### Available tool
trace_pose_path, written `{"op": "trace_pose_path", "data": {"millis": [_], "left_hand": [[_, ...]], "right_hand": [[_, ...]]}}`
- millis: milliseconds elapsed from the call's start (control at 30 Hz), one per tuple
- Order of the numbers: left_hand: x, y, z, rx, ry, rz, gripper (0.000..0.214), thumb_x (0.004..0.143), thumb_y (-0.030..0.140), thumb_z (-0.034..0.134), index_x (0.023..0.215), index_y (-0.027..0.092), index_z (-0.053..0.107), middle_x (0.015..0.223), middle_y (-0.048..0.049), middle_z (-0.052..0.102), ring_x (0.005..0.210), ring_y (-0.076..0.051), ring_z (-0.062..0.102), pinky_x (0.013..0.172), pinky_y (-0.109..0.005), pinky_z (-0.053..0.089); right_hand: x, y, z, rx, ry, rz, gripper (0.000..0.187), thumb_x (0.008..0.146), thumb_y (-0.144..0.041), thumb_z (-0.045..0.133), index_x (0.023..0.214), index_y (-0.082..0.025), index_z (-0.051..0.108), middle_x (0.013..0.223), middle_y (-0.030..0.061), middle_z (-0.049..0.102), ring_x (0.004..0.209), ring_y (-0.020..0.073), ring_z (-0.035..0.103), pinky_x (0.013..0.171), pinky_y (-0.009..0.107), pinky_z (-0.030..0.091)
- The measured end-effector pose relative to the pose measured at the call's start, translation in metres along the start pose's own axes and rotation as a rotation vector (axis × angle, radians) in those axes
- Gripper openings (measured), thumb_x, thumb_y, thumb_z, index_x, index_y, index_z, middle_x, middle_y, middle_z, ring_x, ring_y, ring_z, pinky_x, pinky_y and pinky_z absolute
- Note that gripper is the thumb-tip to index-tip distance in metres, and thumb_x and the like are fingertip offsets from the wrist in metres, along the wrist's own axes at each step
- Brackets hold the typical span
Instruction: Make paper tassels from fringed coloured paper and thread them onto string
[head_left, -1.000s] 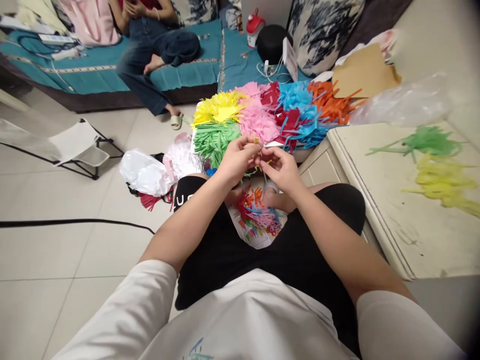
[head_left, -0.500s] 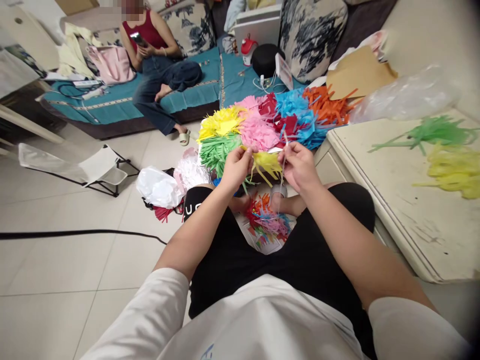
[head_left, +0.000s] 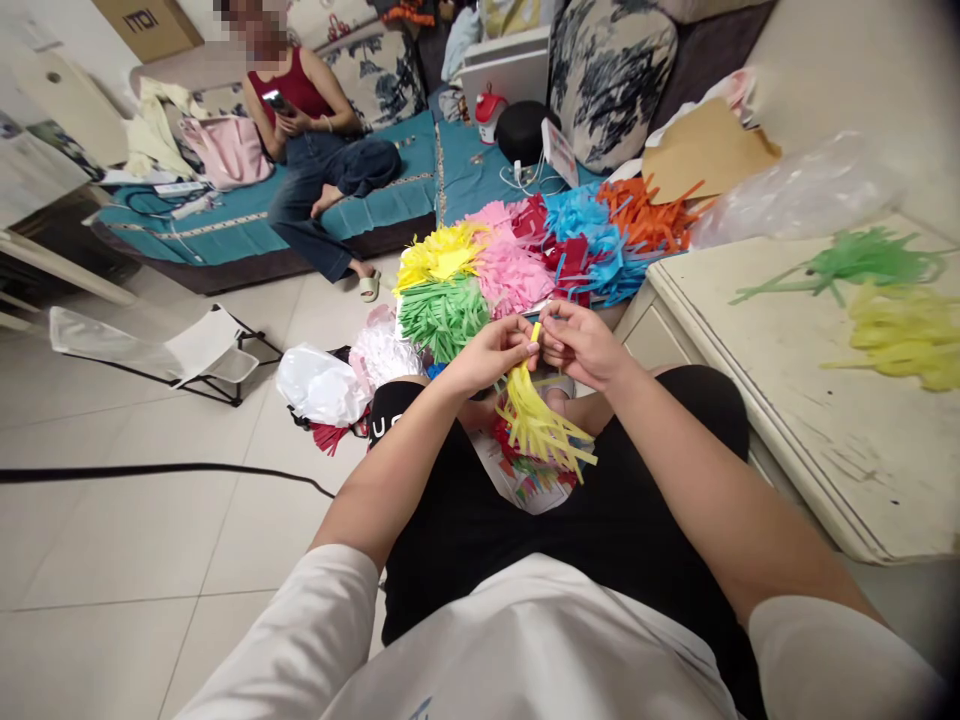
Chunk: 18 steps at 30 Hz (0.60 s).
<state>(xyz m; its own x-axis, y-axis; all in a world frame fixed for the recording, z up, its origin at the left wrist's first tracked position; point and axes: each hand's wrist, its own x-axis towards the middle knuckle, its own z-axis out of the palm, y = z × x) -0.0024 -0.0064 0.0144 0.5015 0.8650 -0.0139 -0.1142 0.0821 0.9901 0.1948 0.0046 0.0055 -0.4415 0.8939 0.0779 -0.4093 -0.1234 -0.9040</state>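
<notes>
Watching remotely, I judge this top-shaping: left hand point(head_left: 495, 355) pinches yellow tassel point(head_left: 541, 412), right hand point(head_left: 589, 345) beside it, hold unclear; next needs steadiness

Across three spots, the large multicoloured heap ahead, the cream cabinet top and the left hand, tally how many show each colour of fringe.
Yellow fringe: 3 (heap, cabinet, left hand)
Green fringe: 2 (heap, cabinet)
Pink fringe: 1
Red fringe: 1
Blue fringe: 1
Orange fringe: 1
Total: 9
</notes>
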Motion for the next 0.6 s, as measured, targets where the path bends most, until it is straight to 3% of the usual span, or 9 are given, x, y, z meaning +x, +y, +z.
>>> {"op": "trace_pose_path", "data": {"millis": [100,367,600], "left_hand": [[0.0005,-0.0013,0.0002,-0.032,0.001,0.028,0.066,0.073,0.068,0.104,0.093,0.017,0.066,0.071,-0.0016,0.073,0.057,-0.009,0.059,0.057,-0.022,0.041],[-0.0008,-0.0024,-0.0003,-0.163,0.025,-0.027,0.062,0.071,0.063,0.106,0.091,0.014,0.075,0.069,0.0005,0.066,0.057,-0.008,0.056,0.057,-0.021,0.041],[-0.0008,-0.0001,0.0014,-0.045,0.094,-0.011,0.058,0.073,0.062,0.105,0.081,0.015,0.073,0.071,-0.0014,0.071,0.058,-0.007,0.053,0.056,-0.021,0.036]], "right_hand": [[0.001,0.0043,0.0015,-0.021,0.011,0.003,0.064,0.073,-0.059,0.11,0.095,-0.023,0.061,0.056,-0.0108,0.047,0.049,0.0071,0.037,0.047,0.019,0.027],[-0.0007,0.0033,0.0045,-0.055,0.04,-0.045,0.067,0.07,-0.061,0.111,0.101,-0.021,0.067,0.068,-0.0039,0.063,0.053,0.0067,0.042,0.045,0.02,0.028],[0.0024,0.0079,-0.0007,-0.166,0.087,-0.093,0.064,0.07,-0.066,0.109,0.096,-0.022,0.07,0.063,-0.0037,0.062,0.05,0.0084,0.046,0.044,0.021,0.03]]}}
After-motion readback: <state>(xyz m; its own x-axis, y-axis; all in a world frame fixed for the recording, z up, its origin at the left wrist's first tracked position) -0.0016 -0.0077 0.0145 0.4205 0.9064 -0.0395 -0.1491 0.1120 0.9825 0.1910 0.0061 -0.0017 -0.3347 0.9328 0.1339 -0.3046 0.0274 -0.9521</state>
